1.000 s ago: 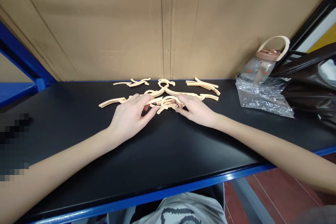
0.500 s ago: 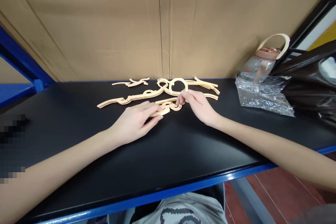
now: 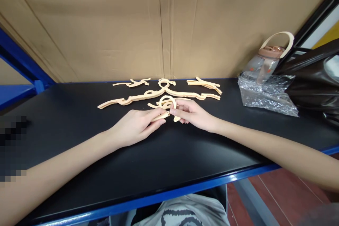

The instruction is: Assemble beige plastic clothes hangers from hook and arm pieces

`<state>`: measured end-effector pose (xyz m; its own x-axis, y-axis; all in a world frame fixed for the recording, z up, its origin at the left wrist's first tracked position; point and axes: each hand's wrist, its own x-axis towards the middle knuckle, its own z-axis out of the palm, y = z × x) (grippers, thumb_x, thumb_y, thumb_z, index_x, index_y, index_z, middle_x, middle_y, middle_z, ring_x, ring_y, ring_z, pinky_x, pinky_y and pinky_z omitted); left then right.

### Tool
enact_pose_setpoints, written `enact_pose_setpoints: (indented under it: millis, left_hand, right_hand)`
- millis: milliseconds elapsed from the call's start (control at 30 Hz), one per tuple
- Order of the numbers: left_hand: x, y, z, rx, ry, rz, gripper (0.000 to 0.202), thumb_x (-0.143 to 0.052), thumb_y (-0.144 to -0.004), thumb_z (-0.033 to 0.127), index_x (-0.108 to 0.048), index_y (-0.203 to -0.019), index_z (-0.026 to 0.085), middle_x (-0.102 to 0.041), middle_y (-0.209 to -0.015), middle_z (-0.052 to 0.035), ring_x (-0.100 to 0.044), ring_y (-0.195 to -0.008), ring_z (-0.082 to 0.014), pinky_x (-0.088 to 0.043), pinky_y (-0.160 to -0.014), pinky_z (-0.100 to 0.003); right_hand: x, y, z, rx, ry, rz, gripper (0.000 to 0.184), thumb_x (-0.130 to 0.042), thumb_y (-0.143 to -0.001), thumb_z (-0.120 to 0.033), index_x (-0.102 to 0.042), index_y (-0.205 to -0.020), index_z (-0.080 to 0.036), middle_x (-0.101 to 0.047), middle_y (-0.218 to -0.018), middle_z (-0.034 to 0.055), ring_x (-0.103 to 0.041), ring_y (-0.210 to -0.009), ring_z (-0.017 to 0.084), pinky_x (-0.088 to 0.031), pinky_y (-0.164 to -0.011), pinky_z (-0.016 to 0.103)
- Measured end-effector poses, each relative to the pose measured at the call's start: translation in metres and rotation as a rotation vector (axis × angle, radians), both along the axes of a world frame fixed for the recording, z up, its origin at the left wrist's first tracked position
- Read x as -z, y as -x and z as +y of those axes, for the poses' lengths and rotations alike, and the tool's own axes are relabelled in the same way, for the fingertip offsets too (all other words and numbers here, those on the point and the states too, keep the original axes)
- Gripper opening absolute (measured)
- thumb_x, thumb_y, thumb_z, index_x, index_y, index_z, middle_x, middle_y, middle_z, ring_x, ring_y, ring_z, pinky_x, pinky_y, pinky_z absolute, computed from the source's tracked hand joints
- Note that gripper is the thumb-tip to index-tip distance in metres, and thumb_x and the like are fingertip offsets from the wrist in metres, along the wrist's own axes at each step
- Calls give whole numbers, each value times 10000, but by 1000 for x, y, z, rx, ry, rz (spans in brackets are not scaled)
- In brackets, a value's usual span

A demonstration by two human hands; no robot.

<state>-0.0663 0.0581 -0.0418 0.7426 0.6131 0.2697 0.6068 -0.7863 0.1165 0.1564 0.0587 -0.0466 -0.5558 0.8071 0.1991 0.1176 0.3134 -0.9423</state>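
My left hand is closed on a cream hanger arm, whose end sticks out past the fingertips. My right hand pinches a cream hanger hook, a round open loop held upright right beside that end; whether the two touch I cannot tell. Just behind my fingers lie more loose hanger pieces, partly hidden. Farther back, a jointed hanger with its own hook lies spread flat on the black table.
Loose hanger pieces lie at the back left and back right. On the right, a clear bottle stands behind a crumpled plastic bag, with a dark shiny bag alongside. A cardboard wall closes off the back.
My right hand has brought the hook down, left and nearer, to the end of the piece in my left hand. My left hand has hardly moved.
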Motion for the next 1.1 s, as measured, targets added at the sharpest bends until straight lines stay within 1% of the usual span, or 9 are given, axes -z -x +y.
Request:
enact_pose_setpoints:
  millis: [133, 267, 367, 500, 700, 767, 967, 1000, 1100]
  left_hand:
    - [0, 0, 1, 8, -4, 4, 331, -307, -990, 404, -566, -1104, 231, -715, -950, -2, -642, -668, -146, -421, -578, -238]
    - [0, -2, 1, 17, -79, -2, 295, -345, -983, 380, -581, -1050, 216, -679, -988, -12, -636, -747, -140, -423, -580, -226]
    - [0, -3, 1, 29, -113, -9, 270, -367, -980, 368, -588, -1031, 221, -661, -1001, -8, -635, -803, -139, -428, -590, -215]
    - [2, -2, 1, -3, -92, -15, 259, -399, -966, 392, -578, -1049, 223, -672, -989, -6, -641, -765, -142, -430, -585, -223]
    - [2, -1, 0, 1, -28, 4, 278, -394, -965, 410, -577, -1037, 212, -690, -939, -12, -624, -673, -136, -420, -573, -231]
    - [1, -2, 0, 12, -5, 8, 265, -401, -963, 402, -580, -1022, 216, -685, -917, -4, -619, -674, -131, -416, -574, -226]
    - [-1, -3, 0, 45, 16, 28, 257, -394, -966, 372, -599, -979, 218, -656, -876, 10, -610, -692, -116, -405, -576, -207]
    - [-1, -3, 0, 53, 7, 27, 259, -391, -967, 369, -601, -980, 218, -653, -878, 8, -609, -693, -114, -403, -573, -205]
    - [0, -4, 2, 72, -10, 13, 261, -388, -969, 367, -601, -975, 215, -648, -874, 6, -603, -687, -110, -399, -569, -202]
  right_hand:
    - [-1, -2, 3, -8, 49, -18, 241, -523, -892, -401, -534, -813, -173, -488, -686, -40, -486, -567, 69, -386, -512, 201]
    - [2, -3, 6, 10, 55, -14, 292, -453, -928, -408, -552, -810, -160, -517, -669, -31, -477, -556, 65, -408, -537, 202]
    - [2, -2, 6, 26, 89, -14, 308, -445, -931, -411, -551, -795, -156, -518, -666, -29, -479, -554, 64, -406, -535, 200]
    - [1, -1, 7, 28, 92, -21, 284, -443, -930, -378, -559, -801, -152, -500, -677, -31, -481, -557, 63, -399, -524, 197]
    - [3, -3, 10, 55, 143, 34, 259, -483, -912, -406, -457, -784, -182, -506, -687, -39, -507, -565, 68, -410, -512, 197]
    - [4, -3, 10, 60, 174, 60, 230, -488, -914, -382, -432, -801, -190, -522, -705, -40, -518, -564, 66, -412, -508, 195]
    - [3, -3, 10, 84, 253, 101, 73, -473, -923, -245, -414, -937, -204, -556, -716, -49, -546, -551, 70, -427, -502, 192]
    - [2, -3, 10, 86, 260, 95, 101, -482, -918, -232, -420, -993, -203, -560, -720, -48, -552, -554, 72, -430, -504, 193]
    - [2, -4, 10, 81, 251, 68, 327, -513, -901, -207, -389, -1204, -206, -577, -719, -48, -562, -558, 82, -438, -509, 199]
